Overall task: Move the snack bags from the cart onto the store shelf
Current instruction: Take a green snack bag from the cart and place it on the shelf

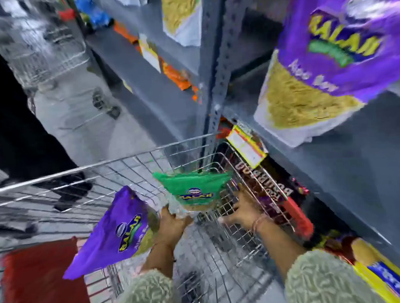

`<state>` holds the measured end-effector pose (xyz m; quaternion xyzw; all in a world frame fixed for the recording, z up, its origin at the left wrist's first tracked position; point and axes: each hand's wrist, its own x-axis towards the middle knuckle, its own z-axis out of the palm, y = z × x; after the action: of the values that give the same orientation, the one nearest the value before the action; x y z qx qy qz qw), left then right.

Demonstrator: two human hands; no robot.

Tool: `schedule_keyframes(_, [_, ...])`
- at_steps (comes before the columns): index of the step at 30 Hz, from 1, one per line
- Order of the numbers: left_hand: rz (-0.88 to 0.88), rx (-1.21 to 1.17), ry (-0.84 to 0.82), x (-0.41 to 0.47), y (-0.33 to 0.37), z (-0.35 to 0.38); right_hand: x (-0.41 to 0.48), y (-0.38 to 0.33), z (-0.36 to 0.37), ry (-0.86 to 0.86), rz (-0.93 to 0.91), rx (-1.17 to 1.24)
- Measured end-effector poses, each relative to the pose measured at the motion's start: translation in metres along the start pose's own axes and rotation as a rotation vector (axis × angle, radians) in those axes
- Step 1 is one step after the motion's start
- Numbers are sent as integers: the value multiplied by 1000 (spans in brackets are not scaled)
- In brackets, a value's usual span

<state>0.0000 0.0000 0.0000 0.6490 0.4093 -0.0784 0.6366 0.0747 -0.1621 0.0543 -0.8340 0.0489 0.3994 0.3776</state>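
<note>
The picture is motion-blurred. A wire cart (128, 161) stands against the grey store shelf (351, 164). My left hand (173, 224) reaches into the cart basket. It is closed on the lower ends of a green snack bag (194, 187) and a purple snack bag (114, 233), which slants down to the left. My right hand (242, 213) hovers with fingers spread by the cart's right wire wall, just right of the green bag and holding nothing. Another purple snack bag (330, 59) stands on the shelf at upper right, and a similar bag (181, 13) is further along.
Orange packs (177, 77) line the far shelf edge. Dark and red biscuit packs (282, 197) and a yellow-blue pack (383, 280) fill the low shelf by the cart. A red seat flap (45, 287) is at lower left. A second cart (45, 51) and a dark-clothed person (7, 122) stand left.
</note>
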Motion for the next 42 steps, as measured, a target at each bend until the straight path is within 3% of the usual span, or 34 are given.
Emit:
schedule_keyframes(7, [-40, 1, -81, 89, -32, 16, 88, 18, 30, -221, 263, -12])
schedule_keyframes(11, [-31, 93, -84, 111, -41, 14, 113, 19, 41, -107, 153, 6])
schedule_keyframes(17, [40, -24, -213, 82, -28, -3, 85, -1, 32, -244, -43, -140])
schedule_keyframes(22, [186, -34, -255, -1, 22, -42, -3, -17, 17, -259, -169, 19])
schedule_keyframes(27, [360, 6, -181, -100, 54, -48, -96, -14, -1, -66, -401, 364])
schedule_keyframes(30, [509, 21, -195, -157, 73, -23, -150, 4, -24, 133, -530, 472])
schedule_keyframes(35, [675, 118, -424, -215, 99, 40, -222, 64, -73, 446, -579, 510])
schedule_keyframes(39, [710, 256, -590, -253, 105, 118, -271, 133, -115, 586, -563, 651])
schedule_keyframes(42, [820, 425, -624, -288, 106, 191, -304, 187, -147, 768, -545, 726])
